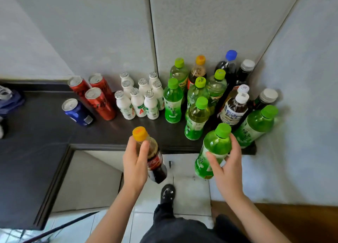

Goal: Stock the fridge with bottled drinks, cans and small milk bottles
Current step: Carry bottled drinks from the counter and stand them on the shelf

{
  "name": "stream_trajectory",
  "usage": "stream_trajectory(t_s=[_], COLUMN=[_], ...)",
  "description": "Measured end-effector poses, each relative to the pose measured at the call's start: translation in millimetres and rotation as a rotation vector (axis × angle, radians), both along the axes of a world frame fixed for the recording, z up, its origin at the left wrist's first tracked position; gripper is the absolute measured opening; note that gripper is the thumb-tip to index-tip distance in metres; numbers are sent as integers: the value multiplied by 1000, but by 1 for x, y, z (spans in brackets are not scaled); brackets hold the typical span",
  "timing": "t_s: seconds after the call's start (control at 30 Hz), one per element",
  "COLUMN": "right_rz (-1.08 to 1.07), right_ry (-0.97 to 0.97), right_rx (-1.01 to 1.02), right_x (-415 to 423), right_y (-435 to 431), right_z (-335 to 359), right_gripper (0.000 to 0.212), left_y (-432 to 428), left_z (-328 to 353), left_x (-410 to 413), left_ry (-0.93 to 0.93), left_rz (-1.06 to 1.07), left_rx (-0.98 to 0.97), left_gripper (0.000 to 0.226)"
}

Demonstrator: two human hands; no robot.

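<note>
Head view. The left hand (134,162) grips a cola bottle (157,167) with an orange cap. Its fingers curl round the neck and shoulder, and the thumb lies across the near side. The right hand (228,167) grips a green tea bottle (216,145), fingers wrapped round the upper body just below the green cap. Both bottles tilt, caps away from the person. They are held in front of the front edge of the dark counter (45,133), above the tiled floor (190,189).

Standing stock, along the counter's back edge from left to right:
- One blue can (78,112), nearest the front.
- Three red cans (99,100) just behind it, close together.
- A tight cluster of small milk bottles (139,100), white with foil tops, just beside the cans.
- Several green-capped bottles (172,100) filling the space towards the right back corner, one of them close to the right edge.
- One more orange-capped bottle (197,72) at the back.
- Dark bottles (234,107) with white or blue caps packed into the corner. Their contents are probably tea or cola, but the labels are too blurred to read.

A black shoe (167,193) rests on the floor between the forearms.
</note>
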State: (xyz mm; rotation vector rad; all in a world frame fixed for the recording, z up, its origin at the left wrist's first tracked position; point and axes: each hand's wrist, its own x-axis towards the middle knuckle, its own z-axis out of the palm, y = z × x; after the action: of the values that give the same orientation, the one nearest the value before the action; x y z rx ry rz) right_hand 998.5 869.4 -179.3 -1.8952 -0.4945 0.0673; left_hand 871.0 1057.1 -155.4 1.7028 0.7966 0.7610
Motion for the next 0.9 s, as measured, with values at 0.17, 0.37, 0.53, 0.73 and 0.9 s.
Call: stream_trajectory(t_s=[0.17, 0.37, 0.53, 0.73, 0.9], right_rz=[189, 432, 679, 1010, 1190], right_ry=[39, 134, 241, 281, 268], right_rx=[4, -75, -163, -281, -309], right_x=[-32, -79, -126, -187, -255], right_y=[-9, -13, -12, 2, -1], right_z=[-2, -22, -31, -31, -24], right_gripper=[67, 78, 77, 68, 70], left_y=[-36, -92, -141, -190, -231], left_z=[-12, -29, -39, -42, -39], left_x=[-56, -137, -212, -297, -358], left_ry=[-9, 23, 63, 38, -14], left_rz=[196, 453, 678, 1025, 1155], left_rx=[-96, -211, -276, -323, -316], left_gripper=[28, 23, 20, 21, 23])
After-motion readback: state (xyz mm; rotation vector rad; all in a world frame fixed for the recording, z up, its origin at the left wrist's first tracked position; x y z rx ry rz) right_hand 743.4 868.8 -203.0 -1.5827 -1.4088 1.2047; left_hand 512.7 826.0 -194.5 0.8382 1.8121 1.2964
